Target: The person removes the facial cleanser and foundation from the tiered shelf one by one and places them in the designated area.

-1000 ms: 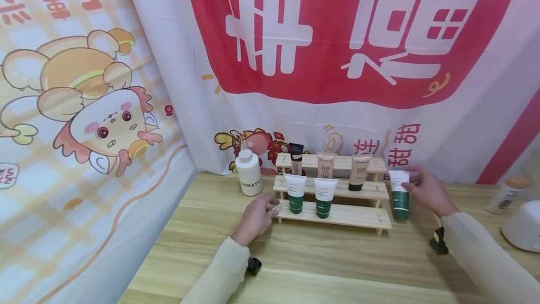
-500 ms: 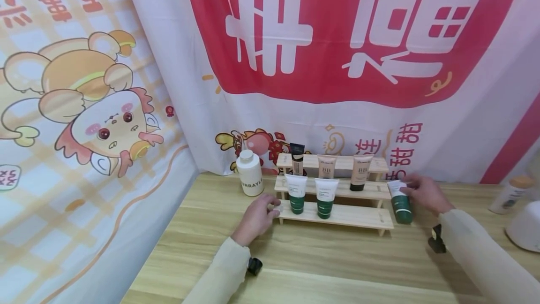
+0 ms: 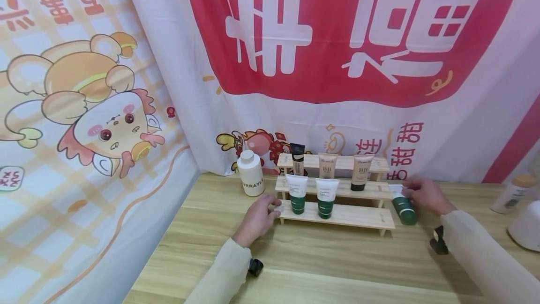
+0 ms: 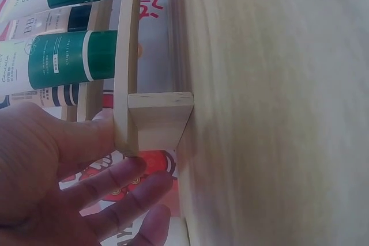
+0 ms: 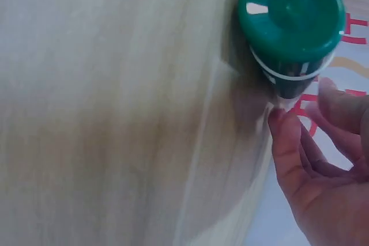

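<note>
My left hand (image 3: 256, 219) pinches the left end of the lowest shelf of a three-step wooden display rack (image 3: 358, 217), thumb above and forefinger at its underside in the left wrist view. Two green-and-white tubes (image 3: 297, 196) stand cap down on that step. On the steps behind are two beige BB cream tubes (image 3: 360, 172) and a slim black-topped tube (image 3: 297, 158). Right of the rack, my right hand (image 3: 428, 196) pinches another green-and-white tube (image 3: 405, 210) by its white end. That tube leans back, its green cap (image 5: 291, 12) facing the right wrist camera.
A white bottle (image 3: 250, 175) stands left of the rack on the wooden table (image 3: 329, 266). At the far right are a bottle with an orange-tan cap (image 3: 512, 193) and a rounded white object (image 3: 527, 226). A printed cloth (image 3: 346, 102) hangs behind.
The tube in my right hand has gone from nearly upright to tipped back, its white end lowered behind and its green cap turned toward the front. My left hand stays at the rack.
</note>
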`<move>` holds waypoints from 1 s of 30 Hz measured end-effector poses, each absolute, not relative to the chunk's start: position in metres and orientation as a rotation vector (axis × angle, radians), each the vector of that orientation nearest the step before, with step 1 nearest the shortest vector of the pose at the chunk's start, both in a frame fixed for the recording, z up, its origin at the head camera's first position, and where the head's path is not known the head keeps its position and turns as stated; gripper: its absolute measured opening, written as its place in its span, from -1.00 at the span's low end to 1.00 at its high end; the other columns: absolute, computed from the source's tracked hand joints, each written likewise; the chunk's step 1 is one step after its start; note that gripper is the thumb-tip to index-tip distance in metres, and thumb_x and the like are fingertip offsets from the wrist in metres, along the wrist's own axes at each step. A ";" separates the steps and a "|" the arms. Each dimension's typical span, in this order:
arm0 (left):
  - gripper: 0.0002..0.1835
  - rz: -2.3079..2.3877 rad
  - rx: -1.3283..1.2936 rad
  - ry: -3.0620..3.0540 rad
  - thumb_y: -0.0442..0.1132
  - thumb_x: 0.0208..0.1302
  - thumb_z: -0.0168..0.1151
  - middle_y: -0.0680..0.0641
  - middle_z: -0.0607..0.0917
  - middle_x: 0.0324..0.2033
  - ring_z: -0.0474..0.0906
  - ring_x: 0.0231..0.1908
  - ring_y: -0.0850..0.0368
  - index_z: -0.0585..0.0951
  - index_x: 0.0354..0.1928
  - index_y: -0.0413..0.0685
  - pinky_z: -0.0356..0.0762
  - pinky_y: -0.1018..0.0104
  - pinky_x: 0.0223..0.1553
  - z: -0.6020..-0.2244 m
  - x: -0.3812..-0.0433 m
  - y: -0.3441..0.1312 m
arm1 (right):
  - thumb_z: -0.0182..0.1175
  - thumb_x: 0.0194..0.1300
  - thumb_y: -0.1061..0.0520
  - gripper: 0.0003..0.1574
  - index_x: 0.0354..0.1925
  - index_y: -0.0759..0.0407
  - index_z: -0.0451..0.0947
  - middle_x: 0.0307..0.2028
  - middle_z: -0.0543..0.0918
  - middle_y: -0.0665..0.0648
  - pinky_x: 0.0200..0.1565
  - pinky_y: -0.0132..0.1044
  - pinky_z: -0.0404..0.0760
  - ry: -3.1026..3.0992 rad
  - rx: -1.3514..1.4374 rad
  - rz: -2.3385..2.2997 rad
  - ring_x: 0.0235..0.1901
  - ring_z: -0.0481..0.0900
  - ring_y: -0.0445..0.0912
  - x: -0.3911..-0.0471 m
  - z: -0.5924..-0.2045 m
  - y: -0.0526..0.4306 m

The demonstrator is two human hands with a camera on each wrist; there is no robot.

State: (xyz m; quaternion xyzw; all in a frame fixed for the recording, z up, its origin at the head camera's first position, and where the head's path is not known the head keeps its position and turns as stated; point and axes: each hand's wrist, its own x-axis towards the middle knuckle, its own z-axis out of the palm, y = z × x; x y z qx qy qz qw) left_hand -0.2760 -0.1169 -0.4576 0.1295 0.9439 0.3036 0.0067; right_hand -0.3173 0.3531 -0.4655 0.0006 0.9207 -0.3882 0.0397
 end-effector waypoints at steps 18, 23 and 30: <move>-0.74 0.993 0.394 2.962 -0.23 0.25 0.26 0.05 0.53 -0.03 0.47 -0.29 0.23 0.59 -0.02 0.03 0.49 0.30 -0.25 -0.467 -0.280 -0.121 | 0.30 0.01 0.44 -0.71 -0.22 0.32 0.57 -0.31 0.59 0.11 -0.27 -0.44 0.46 3.390 -1.034 -1.804 -0.36 0.47 -0.20 -0.254 -0.416 0.249; -0.75 1.002 0.410 2.964 -0.23 0.25 0.26 0.05 0.53 -0.04 0.47 -0.30 0.22 0.59 -0.02 0.02 0.49 0.29 -0.26 -0.469 -0.281 -0.121 | 0.41 -0.03 0.34 -0.50 -0.06 0.20 0.56 -0.15 0.60 0.06 -0.23 -0.36 0.51 3.311 -1.253 -1.580 -0.25 0.49 -0.18 -0.251 -0.417 0.213; -0.75 1.005 0.412 2.971 -0.24 0.25 0.25 0.03 0.53 -0.03 0.47 -0.28 0.21 0.58 -0.03 0.00 0.49 0.26 -0.22 -0.466 -0.278 -0.119 | 0.41 0.08 0.18 -0.42 0.09 0.07 0.49 0.02 0.49 -0.08 -0.16 -0.32 0.57 3.212 -1.142 -1.484 -0.10 0.48 -0.14 -0.256 -0.421 0.180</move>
